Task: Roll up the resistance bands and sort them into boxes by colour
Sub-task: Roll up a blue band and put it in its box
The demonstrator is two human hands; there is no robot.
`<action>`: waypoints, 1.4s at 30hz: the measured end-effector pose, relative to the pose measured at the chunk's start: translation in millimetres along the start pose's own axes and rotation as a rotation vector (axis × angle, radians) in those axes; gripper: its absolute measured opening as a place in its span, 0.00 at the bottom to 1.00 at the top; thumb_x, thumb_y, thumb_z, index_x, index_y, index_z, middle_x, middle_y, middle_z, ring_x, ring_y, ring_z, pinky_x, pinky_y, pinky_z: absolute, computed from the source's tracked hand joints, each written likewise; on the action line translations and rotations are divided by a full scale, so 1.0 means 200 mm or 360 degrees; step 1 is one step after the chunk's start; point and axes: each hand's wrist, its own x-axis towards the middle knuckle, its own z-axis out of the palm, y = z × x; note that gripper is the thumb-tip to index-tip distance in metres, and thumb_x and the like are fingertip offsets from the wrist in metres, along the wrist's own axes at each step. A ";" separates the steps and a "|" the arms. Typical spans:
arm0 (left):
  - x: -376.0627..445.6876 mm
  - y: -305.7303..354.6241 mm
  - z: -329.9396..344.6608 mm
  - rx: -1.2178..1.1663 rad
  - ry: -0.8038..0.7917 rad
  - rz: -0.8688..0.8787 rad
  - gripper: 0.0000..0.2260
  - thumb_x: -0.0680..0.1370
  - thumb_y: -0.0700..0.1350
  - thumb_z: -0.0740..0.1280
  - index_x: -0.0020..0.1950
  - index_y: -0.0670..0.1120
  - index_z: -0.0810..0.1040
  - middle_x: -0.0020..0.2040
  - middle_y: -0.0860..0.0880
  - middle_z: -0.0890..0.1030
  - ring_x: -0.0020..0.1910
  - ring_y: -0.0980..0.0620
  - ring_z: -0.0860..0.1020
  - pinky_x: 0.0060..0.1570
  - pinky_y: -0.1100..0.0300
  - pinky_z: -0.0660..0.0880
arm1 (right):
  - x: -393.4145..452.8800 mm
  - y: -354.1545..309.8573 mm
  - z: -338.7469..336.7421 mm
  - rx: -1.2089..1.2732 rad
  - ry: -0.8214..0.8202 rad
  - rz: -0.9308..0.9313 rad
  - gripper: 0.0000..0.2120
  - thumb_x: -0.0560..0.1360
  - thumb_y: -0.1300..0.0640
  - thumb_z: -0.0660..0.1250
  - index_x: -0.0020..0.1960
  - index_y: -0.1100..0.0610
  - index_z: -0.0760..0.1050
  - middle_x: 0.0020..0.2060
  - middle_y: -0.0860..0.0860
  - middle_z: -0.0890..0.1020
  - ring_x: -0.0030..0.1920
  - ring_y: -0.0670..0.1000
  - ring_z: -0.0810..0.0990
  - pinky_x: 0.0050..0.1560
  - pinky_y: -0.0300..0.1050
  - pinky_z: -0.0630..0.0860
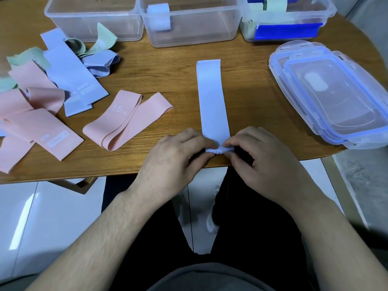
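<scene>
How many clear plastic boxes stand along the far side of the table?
3: the left box looks empty, the middle box holds a rolled pale blue band, and the right box holds green bands.

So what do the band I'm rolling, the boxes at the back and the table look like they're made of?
Lilac band: probably thin stretchy latex or rubber with a matte finish; it lies limp and flat and curls tightly where the left hand and right hand pinch it. Boxes: clear, glossy hard plastic, since the contents show through the walls. Table: wood or a wood-look laminate, with visible grain and a low sheen.
</scene>
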 end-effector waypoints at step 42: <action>0.01 0.01 0.00 -0.0064 0.0026 -0.0141 0.10 0.79 0.48 0.67 0.58 0.50 0.82 0.53 0.54 0.80 0.53 0.54 0.80 0.47 0.49 0.77 | 0.03 0.01 0.00 -0.0035 0.0032 -0.0085 0.08 0.77 0.61 0.68 0.56 0.57 0.79 0.49 0.49 0.78 0.48 0.50 0.77 0.47 0.40 0.72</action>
